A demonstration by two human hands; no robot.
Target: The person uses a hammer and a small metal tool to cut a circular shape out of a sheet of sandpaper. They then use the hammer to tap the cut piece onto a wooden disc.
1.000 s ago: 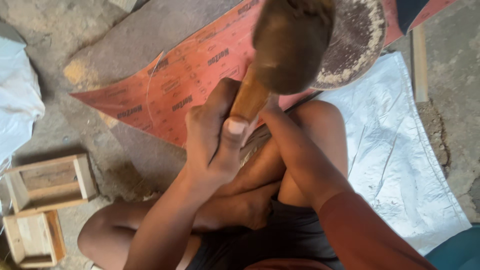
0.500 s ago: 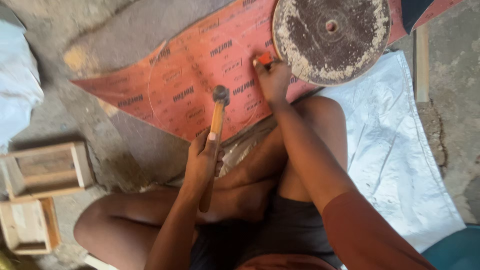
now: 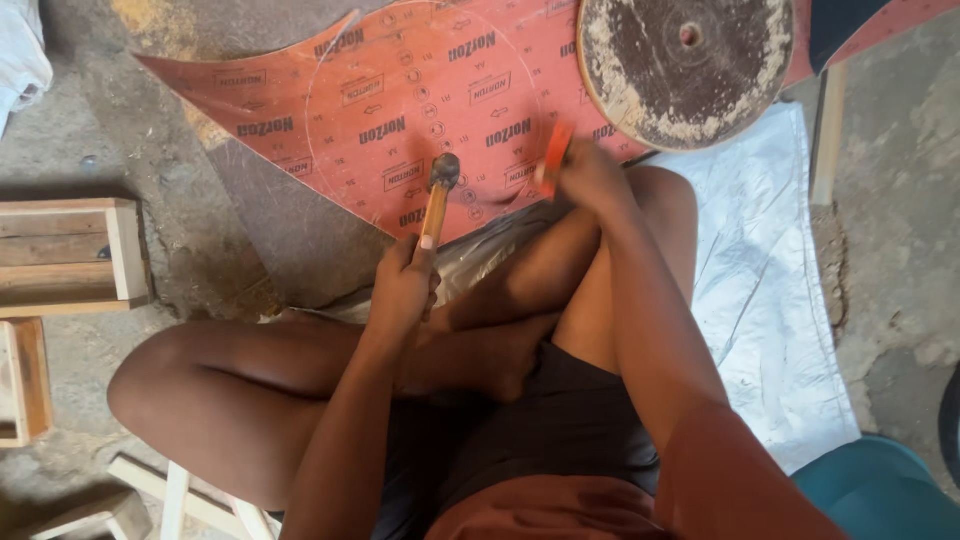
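Observation:
My left hand [image 3: 405,285] grips the wooden handle of a hammer [image 3: 440,190], whose dark metal head rests down on a red abrasive sheet [image 3: 400,90] marked with a faint circle. My right hand [image 3: 590,175] holds a small orange tool [image 3: 555,150] upright against the same sheet, a little to the right of the hammer head. I sit cross-legged on the floor with my knees under both arms. A round, dusty dark disc [image 3: 685,65] lies on the sheet's far right part.
A silvery plastic sheet [image 3: 770,290] covers the ground to my right. Open wooden boxes [image 3: 65,255] stand at the left edge, with another box [image 3: 25,380] below them. Wooden slats [image 3: 170,495] lie near my left leg. A teal container [image 3: 880,490] sits bottom right.
The hammer, raised high near the camera a second ago, has come down onto the red sheet. My right hand stays with the orange tool on the sheet.

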